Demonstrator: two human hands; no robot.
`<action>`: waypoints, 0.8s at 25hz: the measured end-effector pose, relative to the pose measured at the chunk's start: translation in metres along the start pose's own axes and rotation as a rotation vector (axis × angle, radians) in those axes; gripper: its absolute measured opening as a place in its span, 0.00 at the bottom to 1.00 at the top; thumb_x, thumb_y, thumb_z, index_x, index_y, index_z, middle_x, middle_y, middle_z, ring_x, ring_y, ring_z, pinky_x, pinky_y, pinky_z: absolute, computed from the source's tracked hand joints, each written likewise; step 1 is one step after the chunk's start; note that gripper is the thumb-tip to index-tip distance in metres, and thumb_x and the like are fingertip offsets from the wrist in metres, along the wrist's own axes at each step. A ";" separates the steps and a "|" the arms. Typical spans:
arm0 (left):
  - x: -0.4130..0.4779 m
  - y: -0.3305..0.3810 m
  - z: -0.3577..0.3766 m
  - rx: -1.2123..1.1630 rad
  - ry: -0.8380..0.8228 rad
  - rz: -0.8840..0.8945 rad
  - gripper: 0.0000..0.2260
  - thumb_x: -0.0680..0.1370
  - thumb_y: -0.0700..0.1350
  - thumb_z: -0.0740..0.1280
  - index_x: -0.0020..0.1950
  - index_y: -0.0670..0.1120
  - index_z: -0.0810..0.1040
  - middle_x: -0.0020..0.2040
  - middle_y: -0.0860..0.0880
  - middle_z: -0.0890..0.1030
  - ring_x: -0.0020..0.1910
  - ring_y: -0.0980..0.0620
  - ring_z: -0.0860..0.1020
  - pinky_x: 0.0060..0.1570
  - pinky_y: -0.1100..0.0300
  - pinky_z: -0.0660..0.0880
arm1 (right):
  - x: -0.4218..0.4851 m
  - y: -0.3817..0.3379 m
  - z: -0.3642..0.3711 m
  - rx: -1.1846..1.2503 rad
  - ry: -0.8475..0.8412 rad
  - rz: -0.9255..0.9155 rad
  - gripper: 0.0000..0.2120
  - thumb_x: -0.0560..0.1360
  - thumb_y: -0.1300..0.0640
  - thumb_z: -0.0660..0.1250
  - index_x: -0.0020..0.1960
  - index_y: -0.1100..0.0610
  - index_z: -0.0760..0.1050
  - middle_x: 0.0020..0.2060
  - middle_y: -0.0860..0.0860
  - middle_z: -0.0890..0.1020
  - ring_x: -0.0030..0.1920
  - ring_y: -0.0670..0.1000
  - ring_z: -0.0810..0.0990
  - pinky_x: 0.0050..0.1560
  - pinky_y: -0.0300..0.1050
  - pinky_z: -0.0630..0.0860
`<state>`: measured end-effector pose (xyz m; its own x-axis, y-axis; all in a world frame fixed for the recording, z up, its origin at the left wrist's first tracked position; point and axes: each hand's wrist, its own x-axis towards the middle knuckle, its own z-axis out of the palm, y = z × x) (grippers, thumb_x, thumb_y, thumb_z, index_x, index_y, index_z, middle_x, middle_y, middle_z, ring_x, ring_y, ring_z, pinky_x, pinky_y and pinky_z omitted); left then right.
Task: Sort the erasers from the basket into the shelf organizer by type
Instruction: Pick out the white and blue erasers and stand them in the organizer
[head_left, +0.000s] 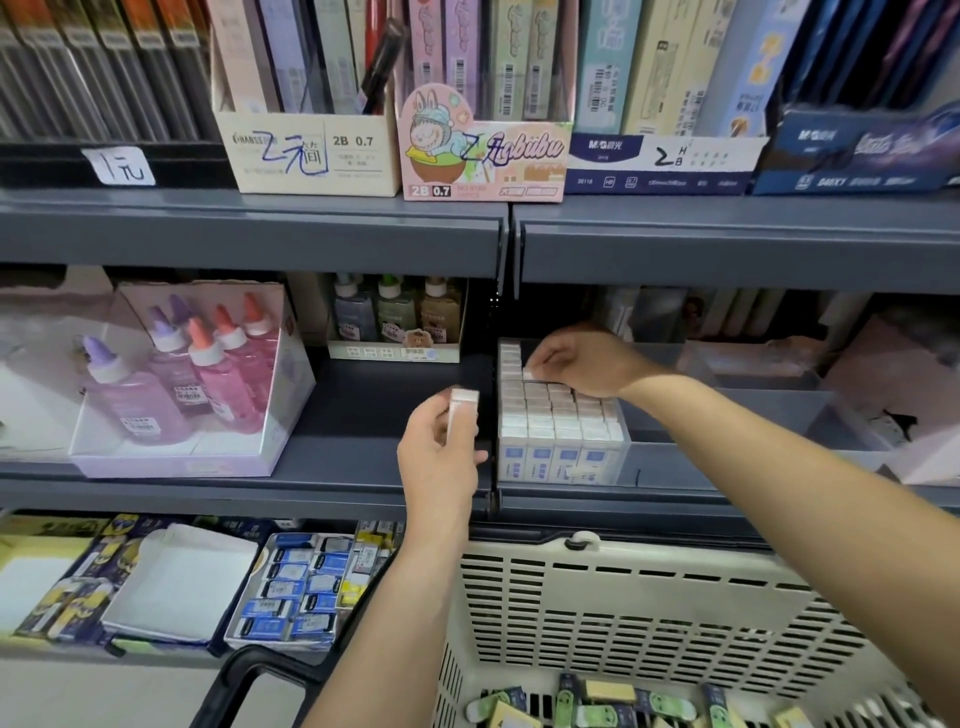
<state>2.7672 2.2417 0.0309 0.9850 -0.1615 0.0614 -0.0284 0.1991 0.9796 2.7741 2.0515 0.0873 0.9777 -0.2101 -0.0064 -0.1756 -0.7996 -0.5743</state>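
Note:
A clear shelf organizer (626, 457) on the middle shelf holds rows of upright white erasers with blue sleeves (556, 415). My right hand (582, 364) reaches over the rows and pinches one white eraser (528, 374) at its top, above the back rows. My left hand (441, 452) hovers just left of the organizer and grips another white eraser (464, 397) upright. The beige slotted basket (649, 608) sits below, with green and yellow erasers (597, 704) loose in its bottom.
Empty-looking clear compartments (769, 410) lie right of the filled one. Glue bottles in a display box (192, 374) stand at left. A tray of blue-sleeved erasers (306, 592) sits on the lower shelf. The shelf above (260, 228) overhangs the work area.

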 end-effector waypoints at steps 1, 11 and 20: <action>0.000 -0.001 0.001 0.004 0.001 -0.011 0.06 0.79 0.44 0.64 0.52 0.54 0.75 0.46 0.57 0.80 0.39 0.64 0.80 0.36 0.68 0.76 | 0.001 0.000 0.000 -0.033 -0.030 0.013 0.07 0.77 0.53 0.63 0.48 0.47 0.80 0.45 0.42 0.81 0.46 0.43 0.78 0.45 0.36 0.72; 0.002 0.000 0.004 -0.061 -0.056 -0.012 0.11 0.78 0.38 0.64 0.59 0.47 0.74 0.49 0.54 0.83 0.48 0.59 0.81 0.45 0.65 0.78 | -0.024 -0.041 0.010 0.119 0.091 -0.072 0.13 0.76 0.45 0.62 0.36 0.47 0.77 0.30 0.43 0.81 0.34 0.41 0.78 0.44 0.42 0.75; -0.001 0.001 0.005 -0.064 -0.120 0.052 0.12 0.75 0.36 0.69 0.51 0.52 0.77 0.51 0.51 0.82 0.51 0.57 0.80 0.52 0.63 0.77 | -0.032 -0.049 0.002 0.343 -0.003 -0.039 0.09 0.70 0.60 0.70 0.39 0.47 0.77 0.34 0.48 0.83 0.32 0.42 0.80 0.38 0.36 0.77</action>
<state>2.7655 2.2374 0.0328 0.9548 -0.2633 0.1383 -0.0643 0.2712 0.9604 2.7518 2.0990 0.1140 0.9833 -0.1811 0.0186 -0.0898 -0.5712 -0.8159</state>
